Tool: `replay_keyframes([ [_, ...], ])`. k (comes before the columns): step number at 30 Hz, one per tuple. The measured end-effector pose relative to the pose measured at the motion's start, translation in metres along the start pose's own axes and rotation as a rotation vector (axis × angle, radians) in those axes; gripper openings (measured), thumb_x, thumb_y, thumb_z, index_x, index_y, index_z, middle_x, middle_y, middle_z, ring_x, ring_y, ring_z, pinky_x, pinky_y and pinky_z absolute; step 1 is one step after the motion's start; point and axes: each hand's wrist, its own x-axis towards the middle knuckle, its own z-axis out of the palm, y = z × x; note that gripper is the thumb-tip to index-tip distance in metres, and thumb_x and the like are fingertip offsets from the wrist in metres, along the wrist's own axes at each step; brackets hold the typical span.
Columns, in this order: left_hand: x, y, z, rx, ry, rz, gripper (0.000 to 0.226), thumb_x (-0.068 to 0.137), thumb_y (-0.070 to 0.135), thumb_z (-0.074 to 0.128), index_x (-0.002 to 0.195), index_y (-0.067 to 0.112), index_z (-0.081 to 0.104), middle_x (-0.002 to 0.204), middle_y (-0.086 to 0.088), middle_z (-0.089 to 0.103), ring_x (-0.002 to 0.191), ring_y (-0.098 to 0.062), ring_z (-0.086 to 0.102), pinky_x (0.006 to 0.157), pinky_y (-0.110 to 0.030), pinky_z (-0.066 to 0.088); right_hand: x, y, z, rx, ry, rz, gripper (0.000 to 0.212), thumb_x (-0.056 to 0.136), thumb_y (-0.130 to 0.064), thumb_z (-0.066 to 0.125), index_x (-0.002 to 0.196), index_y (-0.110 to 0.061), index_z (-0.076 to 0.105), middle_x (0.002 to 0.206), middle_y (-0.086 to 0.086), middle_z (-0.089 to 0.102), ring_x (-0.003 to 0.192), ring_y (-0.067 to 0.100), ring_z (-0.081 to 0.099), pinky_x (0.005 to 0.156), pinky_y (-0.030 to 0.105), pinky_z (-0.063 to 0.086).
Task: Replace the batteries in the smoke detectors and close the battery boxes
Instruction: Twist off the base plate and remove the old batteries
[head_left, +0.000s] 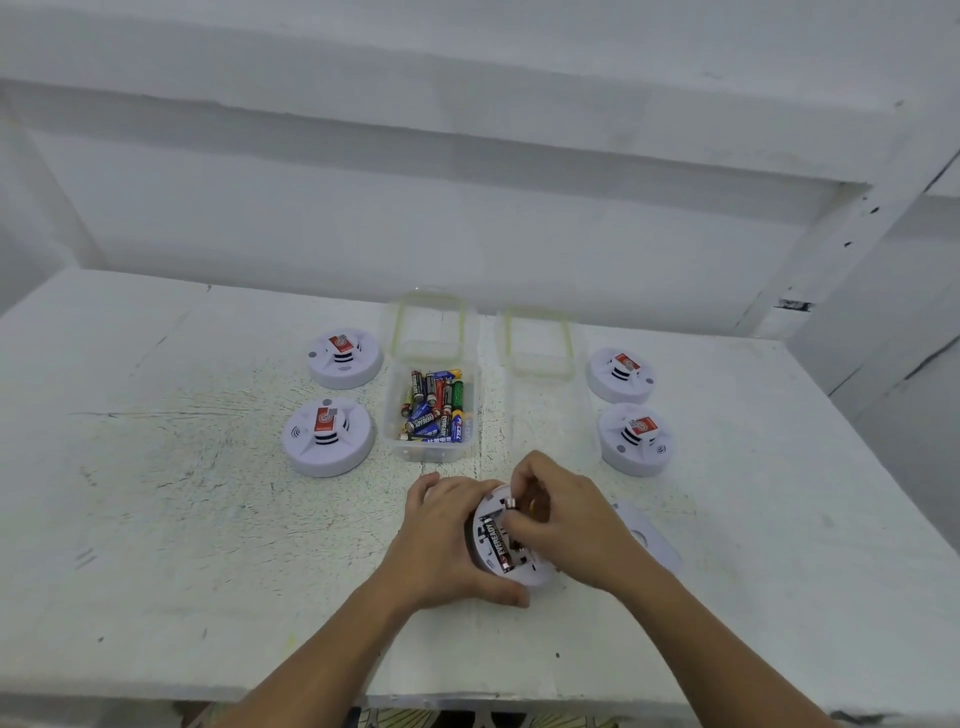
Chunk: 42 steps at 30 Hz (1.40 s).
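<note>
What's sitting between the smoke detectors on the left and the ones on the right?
Head view: a clear box holding batteries and an empty clear box beside it.

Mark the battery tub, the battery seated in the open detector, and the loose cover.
battery tub (434, 453), head view, clear front wall.
seated battery (496, 540), head view, its printed label.
loose cover (660, 545), head view, its white top.

1. The left hand (447, 545) grips an upturned smoke detector (532, 576) on the white table (208, 519).
2. The right hand (569, 525) pinches a small battery (511, 502) at the open compartment (515, 546), just beside a seated Eveready battery (497, 540).
3. A clear box (436, 453) of mixed batteries (434, 405) stands behind.
</note>
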Motion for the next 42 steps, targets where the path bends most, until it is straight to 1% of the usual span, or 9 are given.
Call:
replay_keyframes([
  [6,0.0,0.004,-0.003,0.022,-0.021,-0.027,0.109,0.037,0.083,0.065,0.133,0.038,0.043,0.121,0.028,0.042,0.116,0.011,0.028,0.118,-0.032,0.002,0.059,-0.016,-0.055,0.347,0.106,0.172,0.017,0.085,-0.004,0.066,0.09,-0.008,0.05,0.076,0.013,0.063,0.058,0.02,0.062,0.052,0.031,0.053],
  [10,-0.002,0.006,-0.005,0.014,-0.034,-0.024,0.105,0.041,0.078,0.074,0.134,0.041,0.041,0.12,0.03,0.041,0.111,0.024,0.021,0.115,-0.026,-0.001,0.109,-0.005,-0.063,0.201,0.147,0.284,0.023,0.083,-0.003,0.066,0.088,-0.009,0.044,0.075,0.013,0.06,0.053,0.023,0.061,0.052,0.03,0.055],
  [13,-0.002,0.007,-0.005,0.016,-0.044,-0.019,0.103,0.041,0.079,0.074,0.132,0.043,0.041,0.12,0.033,0.042,0.112,0.025,0.021,0.116,-0.027,0.002,0.135,0.004,-0.053,-0.003,0.104,0.357,0.026,0.081,0.002,0.064,0.067,-0.009,0.044,0.075,0.018,0.064,0.066,0.035,0.069,0.066,0.039,0.056],
  [15,-0.001,0.007,-0.006,0.013,-0.048,-0.03,0.103,0.039,0.081,0.073,0.13,0.046,0.041,0.121,0.034,0.042,0.116,0.02,0.026,0.116,-0.029,0.003,0.146,0.009,-0.044,-0.086,0.089,0.388,0.025,0.079,0.002,0.064,0.062,-0.007,0.049,0.074,0.023,0.067,0.063,0.033,0.07,0.07,0.042,0.057],
  [19,-0.001,0.006,-0.007,0.002,-0.051,-0.025,0.101,0.036,0.084,0.069,0.127,0.05,0.038,0.115,0.041,0.036,0.117,0.02,0.026,0.116,-0.027,0.002,0.157,0.019,-0.031,-0.186,0.115,0.37,0.027,0.075,0.0,0.063,0.057,-0.01,0.047,0.061,0.018,0.066,0.041,0.019,0.06,0.046,0.024,0.048],
  [23,0.0,0.007,-0.009,-0.005,-0.03,-0.01,0.106,0.036,0.082,0.069,0.131,0.043,0.042,0.114,0.041,0.036,0.117,0.022,0.023,0.114,-0.022,-0.002,0.161,0.024,-0.027,-0.138,0.162,0.377,0.032,0.08,-0.002,0.063,0.054,-0.01,0.045,0.059,0.017,0.064,0.038,0.018,0.057,0.047,0.025,0.046],
  [29,0.001,0.005,-0.008,0.009,-0.044,-0.027,0.106,0.036,0.084,0.069,0.131,0.045,0.04,0.114,0.04,0.035,0.117,0.019,0.026,0.116,-0.027,0.001,0.158,0.024,-0.032,-0.008,0.147,0.433,0.006,0.085,-0.002,0.058,0.08,-0.005,0.061,0.07,0.012,0.065,0.044,0.012,0.062,0.05,0.023,0.053],
  [34,0.001,0.005,-0.008,0.025,-0.054,-0.028,0.106,0.039,0.081,0.073,0.133,0.044,0.039,0.121,0.032,0.041,0.115,0.02,0.023,0.116,-0.026,-0.001,0.144,0.022,-0.042,0.071,0.174,0.39,0.024,0.082,0.012,0.054,0.065,-0.004,0.06,0.066,0.011,0.062,0.057,0.025,0.062,0.071,0.039,0.057],
  [42,0.0,0.0,-0.003,0.013,-0.041,-0.012,0.108,0.038,0.083,0.07,0.133,0.042,0.04,0.123,0.029,0.044,0.117,0.022,0.022,0.117,-0.03,-0.001,0.075,-0.004,-0.061,0.089,0.299,0.113,0.006,0.088,-0.007,0.062,0.084,-0.01,0.065,0.069,0.004,0.065,0.048,0.009,0.058,0.051,0.015,0.048],
])
